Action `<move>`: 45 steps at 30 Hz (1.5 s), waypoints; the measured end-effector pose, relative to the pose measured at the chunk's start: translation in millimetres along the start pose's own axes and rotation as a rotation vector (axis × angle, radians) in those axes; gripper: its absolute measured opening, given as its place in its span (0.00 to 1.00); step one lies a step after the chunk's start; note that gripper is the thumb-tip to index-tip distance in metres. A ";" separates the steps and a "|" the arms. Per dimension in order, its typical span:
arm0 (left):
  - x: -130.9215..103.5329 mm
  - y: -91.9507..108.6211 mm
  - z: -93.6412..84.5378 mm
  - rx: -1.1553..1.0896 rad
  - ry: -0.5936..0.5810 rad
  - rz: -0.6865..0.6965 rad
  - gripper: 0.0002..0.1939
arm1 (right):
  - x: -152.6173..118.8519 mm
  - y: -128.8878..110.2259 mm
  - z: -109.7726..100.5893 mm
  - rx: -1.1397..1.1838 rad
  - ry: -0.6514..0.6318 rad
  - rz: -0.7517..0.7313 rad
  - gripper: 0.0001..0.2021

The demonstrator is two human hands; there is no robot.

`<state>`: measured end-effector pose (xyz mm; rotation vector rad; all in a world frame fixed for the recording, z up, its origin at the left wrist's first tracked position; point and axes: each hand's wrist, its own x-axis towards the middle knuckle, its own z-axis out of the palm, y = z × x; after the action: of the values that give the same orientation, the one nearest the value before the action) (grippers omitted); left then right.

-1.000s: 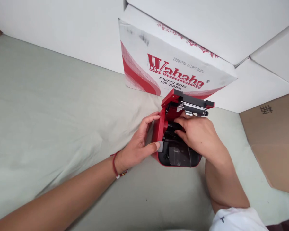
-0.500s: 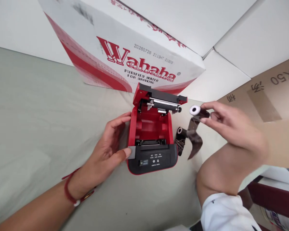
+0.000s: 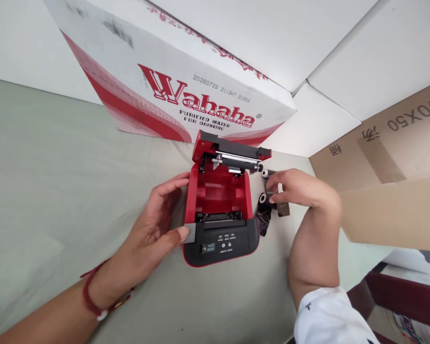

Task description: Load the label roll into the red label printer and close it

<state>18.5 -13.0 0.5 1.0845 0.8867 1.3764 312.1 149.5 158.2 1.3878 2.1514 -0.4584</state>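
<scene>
A red and black label printer (image 3: pixel 220 246) stands on the pale green cloth with its lid (image 3: pixel 232 144) raised. Its red inner bay holds no roll. My left hand (image 3: pixel 161 217) grips the printer's left side, thumb on the grey latch and fingers along the wall. Right of the printer lie two dark ribbon rolls with pale cores, an upper roll (image 3: pixel 269 174) and a lower roll (image 3: pixel 265 199), with loose dark film (image 3: pixel 264 220) below. My right hand (image 3: pixel 297 187) reaches down at these rolls; its finger and thumb are apart, the thumb touching the lower roll.
A white and red water carton (image 3: pixel 200 91) stands behind the printer. On the right is a brown cardboard box (image 3: pixel 383 157). White panels (image 3: pixel 329 119) line the back. Dark red furniture (image 3: pixel 404 291) shows at the lower right.
My right hand has lowered leftward and set the held ribbon roll down beside the other one, its fingers now apart. My left hand remains on the printer. The view has shifted slightly.
</scene>
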 end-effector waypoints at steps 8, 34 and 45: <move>1.4 2.2 1.8 -0.015 -0.005 -0.008 0.32 | 8.5 -12.9 5.1 -0.075 -0.046 -0.087 0.12; 1.9 6.7 5.2 -0.040 -0.033 -0.007 0.31 | -63.7 -81.1 7.9 0.103 0.336 -0.677 0.15; 2.1 5.1 4.6 -0.041 -0.033 0.011 0.31 | -37.8 -85.7 17.8 0.128 0.298 -0.592 0.16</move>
<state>21.4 -11.8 7.0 1.0788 0.8262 1.3761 251.0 76.8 166.3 0.8973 2.8249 -0.6468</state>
